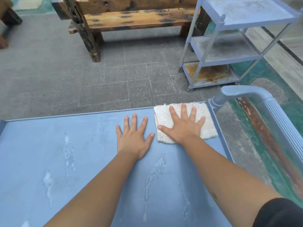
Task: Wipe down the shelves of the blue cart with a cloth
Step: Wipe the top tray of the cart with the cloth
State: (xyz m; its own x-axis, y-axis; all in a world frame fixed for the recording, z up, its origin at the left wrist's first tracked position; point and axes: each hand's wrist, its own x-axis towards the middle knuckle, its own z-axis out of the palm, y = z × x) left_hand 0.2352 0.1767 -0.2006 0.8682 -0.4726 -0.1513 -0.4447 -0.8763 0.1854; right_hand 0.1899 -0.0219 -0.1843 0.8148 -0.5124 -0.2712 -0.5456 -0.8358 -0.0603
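Note:
The blue cart's top shelf (57, 153) fills the lower part of the view, with pale wet streaks on it. A folded white cloth (208, 128) lies in the shelf's far right corner. My right hand (183, 126) presses flat on the cloth with its fingers spread. My left hand (132, 136) lies flat on the bare shelf just left of the cloth, fingers apart, holding nothing. The cart's grey-blue handle (265, 104) curves up past the right edge.
A second blue three-shelf cart (229, 51) stands at the far right, its bottom shelf rusty. A worn wooden bench (131, 20) stands behind on grey stone paving. Green and rust-stained floor runs along the right side.

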